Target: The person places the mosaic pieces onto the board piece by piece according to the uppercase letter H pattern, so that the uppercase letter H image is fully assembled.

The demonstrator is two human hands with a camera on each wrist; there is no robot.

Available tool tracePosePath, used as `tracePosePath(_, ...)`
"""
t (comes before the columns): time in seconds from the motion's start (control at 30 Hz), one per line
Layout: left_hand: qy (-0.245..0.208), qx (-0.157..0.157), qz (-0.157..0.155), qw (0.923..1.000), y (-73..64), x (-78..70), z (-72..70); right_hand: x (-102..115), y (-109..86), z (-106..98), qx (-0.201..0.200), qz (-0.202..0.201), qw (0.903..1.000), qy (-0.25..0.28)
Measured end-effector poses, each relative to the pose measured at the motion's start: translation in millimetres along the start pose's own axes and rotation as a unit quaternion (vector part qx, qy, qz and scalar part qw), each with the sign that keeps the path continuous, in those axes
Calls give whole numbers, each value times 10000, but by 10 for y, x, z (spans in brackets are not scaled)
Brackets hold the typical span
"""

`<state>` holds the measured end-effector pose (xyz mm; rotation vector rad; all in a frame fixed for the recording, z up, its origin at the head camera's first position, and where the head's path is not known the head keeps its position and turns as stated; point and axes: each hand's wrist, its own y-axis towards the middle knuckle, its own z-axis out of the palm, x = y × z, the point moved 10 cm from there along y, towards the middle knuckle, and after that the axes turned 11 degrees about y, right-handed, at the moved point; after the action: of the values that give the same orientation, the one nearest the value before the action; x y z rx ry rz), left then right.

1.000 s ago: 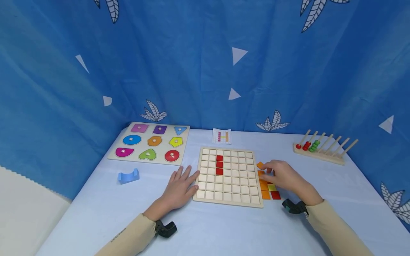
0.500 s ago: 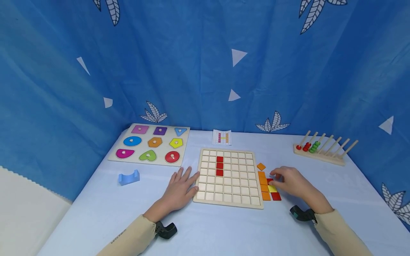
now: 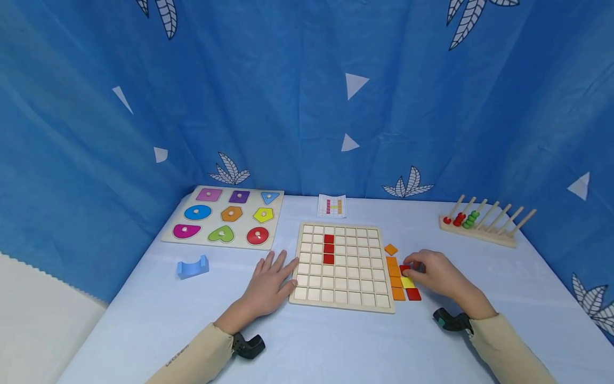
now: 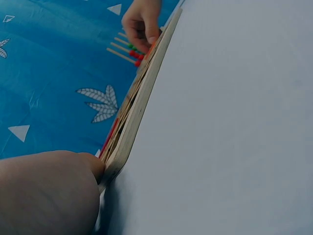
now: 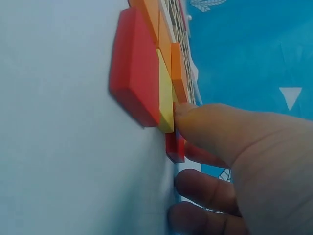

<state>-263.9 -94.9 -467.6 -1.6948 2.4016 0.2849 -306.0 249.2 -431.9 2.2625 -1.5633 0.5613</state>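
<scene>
A wooden grid board (image 3: 355,274) lies in the middle of the table, with a column of red square tiles (image 3: 328,248) in its upper left part. My left hand (image 3: 268,285) lies with fingers spread, its fingertips at the board's left edge. To the right of the board, my right hand (image 3: 434,272) pinches a red tile (image 5: 175,147) between thumb and forefinger. Around it lie several orange tiles (image 3: 393,266), a yellow tile (image 3: 407,283) and another red tile (image 3: 413,294). One orange tile (image 3: 390,249) lies turned, apart from the others.
Behind the board lies a small pattern card (image 3: 332,206). A shape puzzle board (image 3: 247,224) with knobbed pieces is at the back left, a blue curved block (image 3: 193,266) in front of it. A wooden peg stand (image 3: 479,232) with red and green beads stands at the back right.
My right hand has moved right, away from the orange tiles, and its fingers have closed on the red tile. The orange tile by the board's corner is left lying turned. My left hand stays put.
</scene>
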Motion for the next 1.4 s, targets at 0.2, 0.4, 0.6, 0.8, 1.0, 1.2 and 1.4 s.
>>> tracePosePath(0.2, 29, -8, -10, 10000, -1, 0, 3, -37, -15, -29, -152, -38, 9995, 292)
tracePosePath(0.4, -9, 3, -21, 10000, -3, -4, -2, -69, -40, -38, -237, -45, 9978, 611)
tracePosePath(0.6, -24, 2, -22, 10000, -4, -7, -3, -97, -43, -3, -227, 132, 9976, 638)
tracePosePath(0.8, -8, 34, -37, 10000, -7, -4, 10, -124, -43, 25, -347, 231, 9974, 593)
tracePosePath(1.0, 23, 52, -45, 10000, -9, 1, 0, -134, -25, 33, -353, 224, 9975, 565)
tracePosePath(1.2, -2, 3, -30, 10000, 1, 6, -9, -144, -8, 28, -363, 258, 9979, 477)
tracePosePath(1.4, -29, 0, -19, 10000, 0, 0, -8, -130, -14, 15, -346, 219, 9981, 454)
